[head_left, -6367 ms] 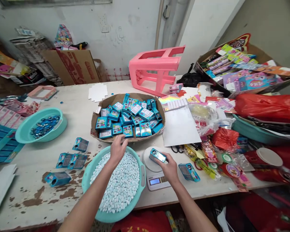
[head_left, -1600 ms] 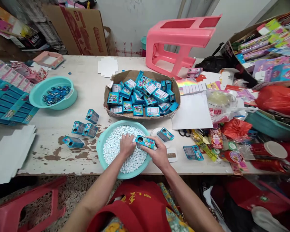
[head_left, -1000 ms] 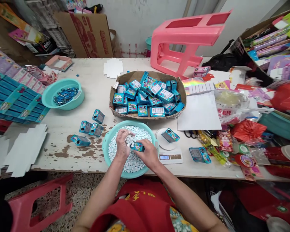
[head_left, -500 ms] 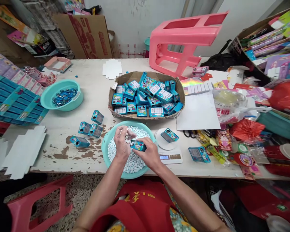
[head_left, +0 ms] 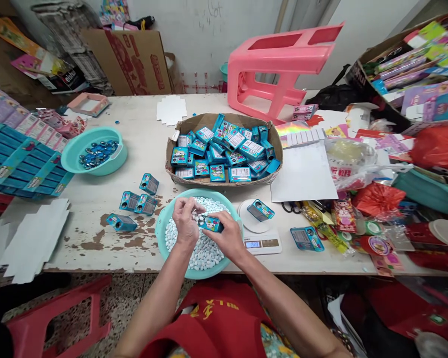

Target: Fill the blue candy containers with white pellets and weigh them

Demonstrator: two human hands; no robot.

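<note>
Above a turquoise basin (head_left: 161, 244) of small white candies (head_left: 205, 253), my right hand (head_left: 227, 232) grips a small blue box (head_left: 211, 223) lying tilted, its opening toward the left. My left hand (head_left: 185, 219) is closed around some white candies at that opening. Right of the basin, another blue box (head_left: 260, 210) rests on a white kitchen scale (head_left: 272, 243) with a lit display. One more box (head_left: 306, 238) lies right of the scale. Several open blue boxes (head_left: 146, 204) are left of the basin. Behind it, a cardboard tray (head_left: 224, 183) holds many blue boxes.
At the left is a turquoise bowl (head_left: 121, 155) of shiny blue pieces, beside stacked blue cartons (head_left: 18, 164). A pink stool (head_left: 280, 47) lies on the table behind the tray. Scissors (head_left: 291, 207), bags and packaging crowd the right side.
The view has shifted slightly. My left hand's fingers have drawn closer together over the box opening, and fewer candies show in it. My right hand still grips the box.
</note>
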